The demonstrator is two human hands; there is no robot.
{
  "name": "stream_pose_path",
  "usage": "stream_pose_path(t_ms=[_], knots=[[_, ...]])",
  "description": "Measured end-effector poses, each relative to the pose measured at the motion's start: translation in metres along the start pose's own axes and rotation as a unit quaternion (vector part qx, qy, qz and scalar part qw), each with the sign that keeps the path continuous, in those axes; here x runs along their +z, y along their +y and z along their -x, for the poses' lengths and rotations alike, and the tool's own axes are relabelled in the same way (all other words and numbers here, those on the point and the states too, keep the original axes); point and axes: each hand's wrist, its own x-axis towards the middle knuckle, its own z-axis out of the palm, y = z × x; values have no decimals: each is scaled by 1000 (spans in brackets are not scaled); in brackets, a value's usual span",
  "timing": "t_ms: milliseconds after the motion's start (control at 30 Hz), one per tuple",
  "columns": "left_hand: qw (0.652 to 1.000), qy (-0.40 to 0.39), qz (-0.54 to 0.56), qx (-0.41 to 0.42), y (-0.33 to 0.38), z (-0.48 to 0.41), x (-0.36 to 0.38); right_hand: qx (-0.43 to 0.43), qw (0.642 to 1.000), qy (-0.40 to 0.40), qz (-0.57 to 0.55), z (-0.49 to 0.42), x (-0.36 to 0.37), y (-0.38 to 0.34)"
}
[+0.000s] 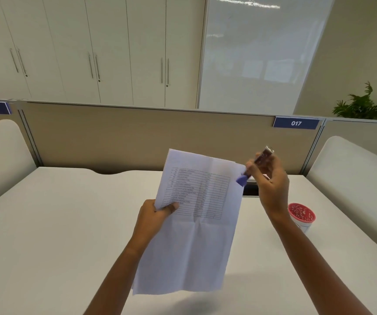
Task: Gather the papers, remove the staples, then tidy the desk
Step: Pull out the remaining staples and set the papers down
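L hand (154, 215) raised mid-frame, thumb + fingers pinching paper (196, 242) edge. R hand (271, 185) higher, fingers curled round small tool (261, 159). Both forearms bare, extended fwd.

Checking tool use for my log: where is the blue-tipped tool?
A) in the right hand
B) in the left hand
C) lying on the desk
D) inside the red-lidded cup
A: the right hand grips the blue-tipped tool at the upper right corner of the papers, which the left hand holds.
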Motion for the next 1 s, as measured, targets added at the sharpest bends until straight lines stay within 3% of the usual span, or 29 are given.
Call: stream_pose_path(t_ms=[133, 367, 567, 1000], knots=[[999, 14, 36, -17, 1, 0, -3, 88, 976, -51, 194, 18, -17, 67], [998, 10, 64, -25, 0, 3, -1, 253, 853, -182, 420, 78, -46, 171], [997, 14, 68, -20, -4, 3, 2, 301, 804, -203, 471, 115, -64, 215], [997, 13, 73, -25, -8, 1, 9, 315, 777, -250, 484, 106, -60, 215]])
